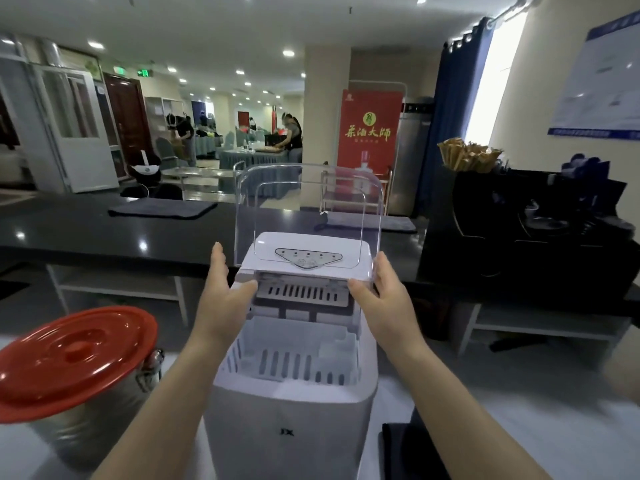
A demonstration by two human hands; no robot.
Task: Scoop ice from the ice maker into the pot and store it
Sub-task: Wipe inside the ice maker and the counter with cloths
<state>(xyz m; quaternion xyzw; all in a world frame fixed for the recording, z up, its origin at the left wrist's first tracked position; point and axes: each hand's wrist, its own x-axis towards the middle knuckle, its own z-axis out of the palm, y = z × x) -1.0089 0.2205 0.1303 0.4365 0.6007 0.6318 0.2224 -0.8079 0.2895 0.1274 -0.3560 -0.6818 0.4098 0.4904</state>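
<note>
Left hand (227, 289) and right hand (381, 292) pinch the raised clear lid (308, 209).

1. Ice maker (291, 410): a white, boxy machine with a small dark logo on its front, standing upright on the desk (502, 410), near and central.
2. Clear lid (308, 209): transparent plastic, swung up to stand roughly upright at the machine's back. The top is open, showing a white slotted basket (287, 358) inside.
3. Pot (86, 420): round, steel, just left of the ice maker, closed by a red lid (72, 358) with a centre knob.
</note>
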